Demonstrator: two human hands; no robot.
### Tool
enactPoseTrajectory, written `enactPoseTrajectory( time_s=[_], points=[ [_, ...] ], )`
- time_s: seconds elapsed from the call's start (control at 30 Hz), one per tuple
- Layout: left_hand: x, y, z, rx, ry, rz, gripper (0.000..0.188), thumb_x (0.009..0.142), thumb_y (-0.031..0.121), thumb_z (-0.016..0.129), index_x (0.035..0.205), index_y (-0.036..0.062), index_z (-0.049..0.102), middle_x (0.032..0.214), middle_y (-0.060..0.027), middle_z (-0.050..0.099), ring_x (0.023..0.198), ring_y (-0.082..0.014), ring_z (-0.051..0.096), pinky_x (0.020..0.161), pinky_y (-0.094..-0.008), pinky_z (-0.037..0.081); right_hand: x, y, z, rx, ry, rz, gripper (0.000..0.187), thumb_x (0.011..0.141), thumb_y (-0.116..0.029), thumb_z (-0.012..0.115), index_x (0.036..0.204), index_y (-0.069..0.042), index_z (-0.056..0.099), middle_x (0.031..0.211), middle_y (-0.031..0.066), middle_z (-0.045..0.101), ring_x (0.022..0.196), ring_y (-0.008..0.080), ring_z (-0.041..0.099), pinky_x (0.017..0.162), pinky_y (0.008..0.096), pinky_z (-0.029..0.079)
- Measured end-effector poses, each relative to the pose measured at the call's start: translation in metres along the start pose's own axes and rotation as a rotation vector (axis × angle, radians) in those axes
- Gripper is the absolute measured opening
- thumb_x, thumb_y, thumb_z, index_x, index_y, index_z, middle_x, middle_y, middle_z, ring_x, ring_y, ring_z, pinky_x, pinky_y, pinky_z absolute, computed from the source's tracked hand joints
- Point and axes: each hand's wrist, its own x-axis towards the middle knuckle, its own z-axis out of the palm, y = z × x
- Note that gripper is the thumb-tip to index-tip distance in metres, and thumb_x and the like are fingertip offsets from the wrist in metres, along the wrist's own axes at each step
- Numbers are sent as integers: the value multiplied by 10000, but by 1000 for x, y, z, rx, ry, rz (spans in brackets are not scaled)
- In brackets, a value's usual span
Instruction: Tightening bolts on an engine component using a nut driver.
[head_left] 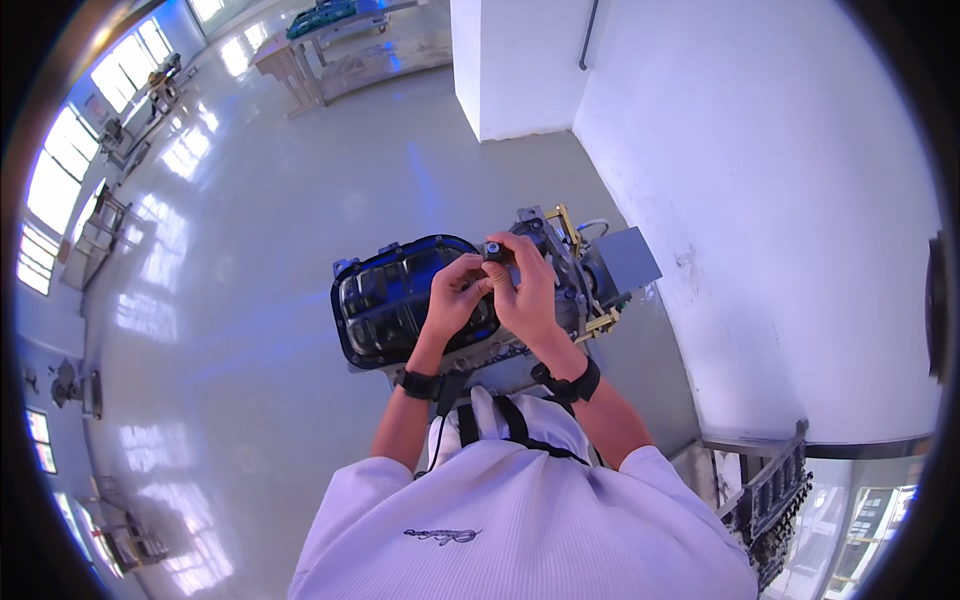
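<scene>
My two hands meet above the engine, fingertips close together. Between them is a small dark cylindrical part (492,251) with a round metallic end facing up; its exact kind is too small to tell. My right hand (524,292) curls its fingers and thumb round it. My left hand (456,297) is closed, its fingertips pressed against the part's left side. Below the left hand lies a glossy black oil pan (372,325) with a bolt-flanged rim, mounted on the engine. The engine's metal housing (570,300) extends to the right, partly hidden by my right hand.
Brass-coloured brackets (603,324) and a grey flat plate (630,266) stick out at the engine's right end. A white wall (760,200) rises to the right. Behind my right side stands a dark metal part (770,510). A workbench (300,65) stands far ahead.
</scene>
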Motion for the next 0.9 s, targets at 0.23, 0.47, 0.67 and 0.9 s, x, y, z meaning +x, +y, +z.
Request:
enactPoseTrajectory(
  time_s=[0.23,0.47,0.67,0.9],
  points=[
    [1,-2,0,-92,23,-29,126,886,16,605,1004,-23,588,921,-13,589,852,-97,577,752,-251,488,1,4,-6,62,-21,88,281,808,-124,709,1022,-15,562,903,111,578,779,222,617,696,317,502],
    [3,-11,-9,37,-76,44,115,914,90,602,953,-18,610,892,-4,593,805,-85,533,709,-252,453,50,12,-13,208,-421,74,236,793,-121,700,974,-11,596,921,64,604,806,172,612,799,296,491],
    [2,-4,-5,25,14,16,160,901,147,638,890,-13,635,853,-9,621,801,-86,522,698,-252,440,62,11,1,509,-680,105,158,885,-154,610,917,0,626,694,13,553,691,112,571,681,235,467],
    [-2,-3,-6,145,-2,-23,75,862,54,629,876,-19,636,834,-45,634,814,-99,542,717,-257,444,45,5,19,483,-362,437,260,954,-205,520,836,13,597,483,-50,379,433,22,320,427,220,252]
  ],
)
